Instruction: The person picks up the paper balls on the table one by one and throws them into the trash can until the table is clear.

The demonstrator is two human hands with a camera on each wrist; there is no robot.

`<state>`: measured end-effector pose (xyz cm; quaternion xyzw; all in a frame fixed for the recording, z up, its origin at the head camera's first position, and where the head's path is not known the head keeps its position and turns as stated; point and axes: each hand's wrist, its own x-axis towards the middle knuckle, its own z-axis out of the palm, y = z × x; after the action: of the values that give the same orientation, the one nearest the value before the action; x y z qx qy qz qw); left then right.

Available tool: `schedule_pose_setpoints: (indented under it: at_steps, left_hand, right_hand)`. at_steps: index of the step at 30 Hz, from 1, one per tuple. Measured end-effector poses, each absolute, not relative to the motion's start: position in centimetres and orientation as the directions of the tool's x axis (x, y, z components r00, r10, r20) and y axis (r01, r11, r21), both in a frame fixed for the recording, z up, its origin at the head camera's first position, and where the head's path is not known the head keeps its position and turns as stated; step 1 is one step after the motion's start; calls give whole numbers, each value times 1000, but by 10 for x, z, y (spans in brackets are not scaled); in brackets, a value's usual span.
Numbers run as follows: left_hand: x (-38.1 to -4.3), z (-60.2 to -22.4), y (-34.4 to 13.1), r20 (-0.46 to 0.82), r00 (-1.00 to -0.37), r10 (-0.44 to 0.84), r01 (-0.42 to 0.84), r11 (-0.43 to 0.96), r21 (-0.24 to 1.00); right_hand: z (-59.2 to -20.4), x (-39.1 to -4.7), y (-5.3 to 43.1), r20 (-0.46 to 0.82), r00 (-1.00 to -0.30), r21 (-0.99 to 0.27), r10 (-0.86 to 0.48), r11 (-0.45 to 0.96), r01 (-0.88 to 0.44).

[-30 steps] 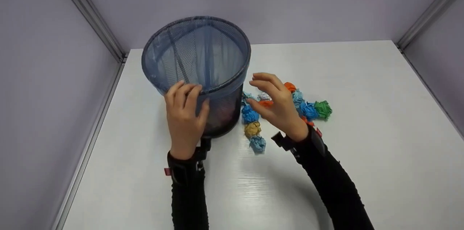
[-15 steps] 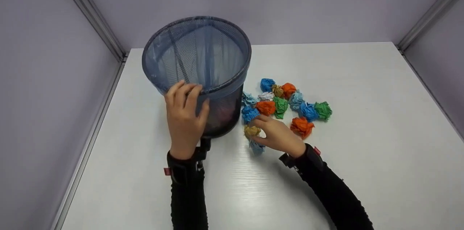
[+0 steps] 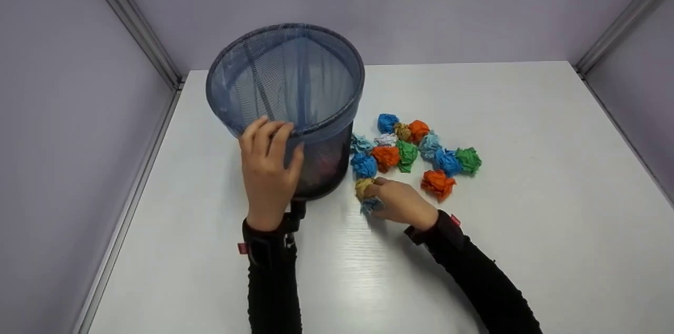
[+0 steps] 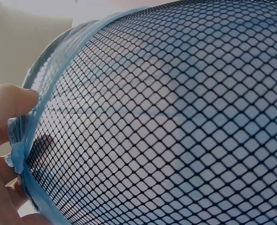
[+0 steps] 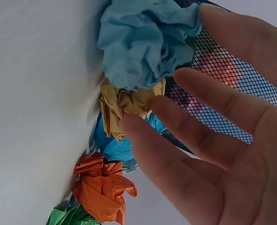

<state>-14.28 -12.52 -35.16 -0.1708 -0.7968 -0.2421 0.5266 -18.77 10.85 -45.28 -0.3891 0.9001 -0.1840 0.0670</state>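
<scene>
At the left stands a black mesh wastebasket (image 3: 321, 165), lined with a thin blue plastic bag (image 3: 295, 81) folded over its rim. My left hand (image 3: 267, 176) grips the near rim, fingers over the edge and thumb outside. In the left wrist view, that hand's thumb (image 4: 16, 101) lies on the bag-covered rim. My right hand (image 3: 403, 202) is down at the table, fingertips touching a light blue crumpled paper ball (image 5: 147, 44). Its fingers look nearly straight in the right wrist view. A tan paper ball (image 3: 364, 187) lies against the light blue one, near the fingers.
Several more crumpled paper balls lie right of the wastebasket, including a blue one (image 3: 364, 165), an orange one (image 3: 438, 185) and a green one (image 3: 468, 160). Reddish shapes show through the basket's lower mesh. Walls bound the white table (image 3: 526, 192) at back and sides.
My right hand has come down from beside the wastebasket's rim to the light blue paper ball, which has shifted slightly. The left hand and the wastebasket have stayed in place.
</scene>
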Motion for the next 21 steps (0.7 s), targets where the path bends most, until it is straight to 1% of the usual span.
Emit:
schedule_pose_setpoints:
  at_steps: [7,14,18,21]
  left_hand:
    - [-142,-352,-125,921,-389,9,526,823,214]
    - [-143,-352,-125,922,-387,2,528,820,220]
    - [-142,-352,-124,920,-391,1,531,817,224]
    - [-142,-352,-124,920,-393,-4,531,816,230]
  right_hand:
    - [-455,-187,109,12,-673,-361,-740,624,-693]
    - [-454,-184,106,-56,-669,-390,-741,633,-669]
    - [-457,-181,107,-84,-650,-358,-755,632,-688]
    - [-458,-180,108,-81,-643,-346,-761,627,-698]
